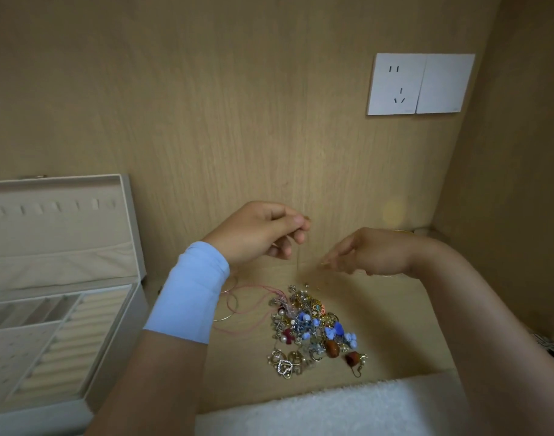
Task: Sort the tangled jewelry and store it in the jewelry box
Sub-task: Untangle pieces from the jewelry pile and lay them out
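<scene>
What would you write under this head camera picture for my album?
Two hands lift a thin chain above tangled jewelry.

Both hands hover above a heap of tangled jewelry [310, 328] on a wooden table [244, 372]. The left hand [263, 231], with a pale blue wristband [190, 294] on its wrist, pinches a thin chain [298, 259] between thumb and fingertips; the chain hangs straight down toward the heap. The right hand [370, 253] is just beside it, fingers curled toward the chain, though whether it grips anything is too blurred to tell. A pink cord [253, 291] loops out of the heap to the left. At the far left stands an open beige jewelry box [112, 309], lid upright. A white wall socket [420, 84] sits on the back panel. White cloth [332, 410] lies at the near edge.
</scene>
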`<state>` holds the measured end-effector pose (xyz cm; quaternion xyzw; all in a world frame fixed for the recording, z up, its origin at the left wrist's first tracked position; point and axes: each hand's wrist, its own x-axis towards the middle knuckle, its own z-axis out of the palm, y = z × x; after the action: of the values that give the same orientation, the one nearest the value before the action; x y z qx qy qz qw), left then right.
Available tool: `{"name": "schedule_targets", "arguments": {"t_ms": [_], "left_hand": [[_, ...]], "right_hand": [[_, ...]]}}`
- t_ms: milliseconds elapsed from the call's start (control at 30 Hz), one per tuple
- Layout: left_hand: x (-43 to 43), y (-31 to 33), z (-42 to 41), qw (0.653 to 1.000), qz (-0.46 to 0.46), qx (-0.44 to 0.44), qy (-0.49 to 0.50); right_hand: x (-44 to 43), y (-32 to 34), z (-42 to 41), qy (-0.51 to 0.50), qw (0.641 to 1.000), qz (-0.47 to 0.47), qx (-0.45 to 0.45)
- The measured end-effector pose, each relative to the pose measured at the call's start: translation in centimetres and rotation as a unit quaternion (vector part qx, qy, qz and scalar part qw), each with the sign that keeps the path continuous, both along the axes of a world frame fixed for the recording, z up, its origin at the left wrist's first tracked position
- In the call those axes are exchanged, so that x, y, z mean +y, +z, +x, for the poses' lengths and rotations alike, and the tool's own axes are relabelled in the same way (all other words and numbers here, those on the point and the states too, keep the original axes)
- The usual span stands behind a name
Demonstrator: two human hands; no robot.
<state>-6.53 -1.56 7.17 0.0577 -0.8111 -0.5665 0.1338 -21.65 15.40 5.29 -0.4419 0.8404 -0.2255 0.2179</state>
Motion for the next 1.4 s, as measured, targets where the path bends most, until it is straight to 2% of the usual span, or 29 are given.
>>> {"name": "schedule_targets", "arguments": {"t_ms": [67, 133, 200, 267, 400, 567, 700, 800, 967, 1133, 1233, 1400], "left_hand": [[1.3, -0.1, -0.6, 1.000, -0.002, 0.018, -0.009], [2.0, -0.1, -1.1, 0.999, 0.000, 0.032, -0.005], [2.0, -0.1, -1.2, 0.999, 0.009, 0.044, 0.002], [1.6, -0.1, -1.1, 0.999, 0.019, 0.051, 0.002], [0.2, -0.3, -0.7, 0.999, 0.019, 0.043, -0.004], [-0.8, -1.7, -1.5, 0.993, -0.111, -0.005, 0.042], [0.5, -3.2, -3.0, 0.977, -0.205, -0.032, 0.051], [1.6, -4.3, -4.3, 0.968, -0.242, -0.037, 0.062], [3.9, -5.0, -8.1, 0.963, -0.259, -0.059, 0.054], [4.9, -6.5, -11.4, 0.938, -0.321, -0.125, 0.026], [5.0, -7.8, -12.6, 0.923, -0.351, -0.159, 0.005], [4.4, -8.7, -13.3, 0.904, -0.393, -0.167, 0.006]], "right_hand": [[-0.4, 0.1, 0.3, 0.019, 0.990, -0.108, -0.084], [-0.8, 0.2, 1.0, 0.063, 0.945, -0.215, -0.238], [-1.2, 0.1, 1.2, 0.105, 0.901, -0.248, -0.339], [-1.3, -0.3, 1.0, 0.118, 0.901, -0.236, -0.345], [-0.6, -0.6, 0.6, 0.071, 0.917, -0.205, -0.336], [1.5, -0.5, -0.7, 0.008, 0.966, -0.110, -0.235], [4.0, -0.5, -2.4, -0.028, 0.982, -0.048, -0.183], [5.7, -0.5, -3.7, -0.051, 0.988, -0.011, -0.148], [9.4, -1.2, -6.5, -0.096, 0.993, -0.002, -0.070], [11.5, -3.3, -8.2, -0.166, 0.986, -0.003, 0.029], [11.6, -4.7, -8.7, -0.153, 0.984, 0.002, 0.094], [11.2, -6.5, -9.1, -0.130, 0.984, 0.009, 0.122]]}}
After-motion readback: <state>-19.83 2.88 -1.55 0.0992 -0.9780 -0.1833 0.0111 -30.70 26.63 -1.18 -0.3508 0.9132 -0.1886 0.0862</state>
